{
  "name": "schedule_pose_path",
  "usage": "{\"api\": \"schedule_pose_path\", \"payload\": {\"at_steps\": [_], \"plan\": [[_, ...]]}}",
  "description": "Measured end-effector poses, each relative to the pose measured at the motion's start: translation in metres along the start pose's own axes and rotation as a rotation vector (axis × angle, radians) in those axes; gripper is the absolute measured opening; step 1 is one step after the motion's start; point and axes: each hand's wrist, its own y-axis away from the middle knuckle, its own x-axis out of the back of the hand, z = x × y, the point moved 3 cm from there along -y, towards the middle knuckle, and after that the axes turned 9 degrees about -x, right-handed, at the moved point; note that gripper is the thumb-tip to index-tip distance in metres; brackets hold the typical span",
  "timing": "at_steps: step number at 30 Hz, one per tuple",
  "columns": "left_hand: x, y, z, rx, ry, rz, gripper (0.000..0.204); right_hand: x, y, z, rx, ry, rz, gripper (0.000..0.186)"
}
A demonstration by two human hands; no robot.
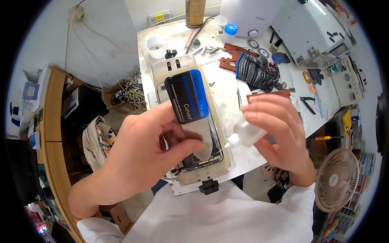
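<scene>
Overall, a white table [243,165] carries a clamp fixture [202,176] and, far right, a striped glove [257,72]. The fixture cradles a phone [195,158], long axis near to far, far end leaning left. Covering much of it, the left hand [142,148] pinches a card (black-and-blue label, white printing) [188,97]; the right hand [279,133] grips a small bottle [253,133], nozzle [231,141] pointing left.

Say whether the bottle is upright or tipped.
Tipped: the bottle slants in the right hand, its nozzle pointing toward the phone at the picture's lower left. Fill level: cannot tell.
</scene>
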Motion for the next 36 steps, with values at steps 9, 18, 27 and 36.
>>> {"api": "schedule_pose_path", "payload": {"at_steps": [9, 18, 27, 36], "plan": [[0.001, 0.0, -0.001, -0.008, 0.008, 0.001, 0.034, 0.001, -0.004, -0.023, 0.181, 0.226, 0.008, 0.031], [0.002, 0.002, -0.002, -0.005, -0.004, -0.006, 0.033, 0.001, -0.008, -0.029, 0.213, 0.246, 0.005, 0.026], [0.004, 0.003, -0.001, -0.04, -0.025, -0.011, 0.033, 0.001, -0.01, -0.031, 0.232, 0.251, -0.016, 0.022], [0.005, 0.004, -0.002, -0.066, -0.039, 0.001, 0.032, -0.002, -0.011, -0.033, 0.243, 0.243, -0.013, 0.022]]}}
